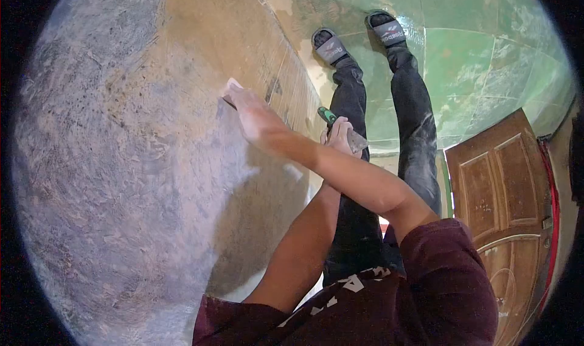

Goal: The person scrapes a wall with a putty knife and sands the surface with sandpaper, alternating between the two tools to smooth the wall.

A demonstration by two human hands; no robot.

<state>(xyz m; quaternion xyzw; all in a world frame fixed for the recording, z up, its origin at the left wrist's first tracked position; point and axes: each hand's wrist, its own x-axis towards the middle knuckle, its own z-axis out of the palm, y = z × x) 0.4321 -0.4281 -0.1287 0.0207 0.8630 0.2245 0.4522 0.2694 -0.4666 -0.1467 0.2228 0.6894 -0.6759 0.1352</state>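
My left hand [338, 133], dusted white, is closed round a scraper [326, 115]. Its green and black handle sticks out above the fingers, and a flat greyish blade shows at their lower right. My right arm crosses over my left forearm. At its end, my right hand [238, 96] is closed at the wall [152, 163], with white dust on the fingers. A thin dark edge shows under this hand; what it holds is mostly hidden. Around it the wall is patchy, ochre above and whitish grey to the left and below.
Green floor tiles [459, 57] with pale dusty smears lie under my two feet in grey sandals [331, 49]. A brown panelled wooden door [496, 188] is at the right, with a red strip [555, 212] beside it. The wall meets the floor left of my legs.
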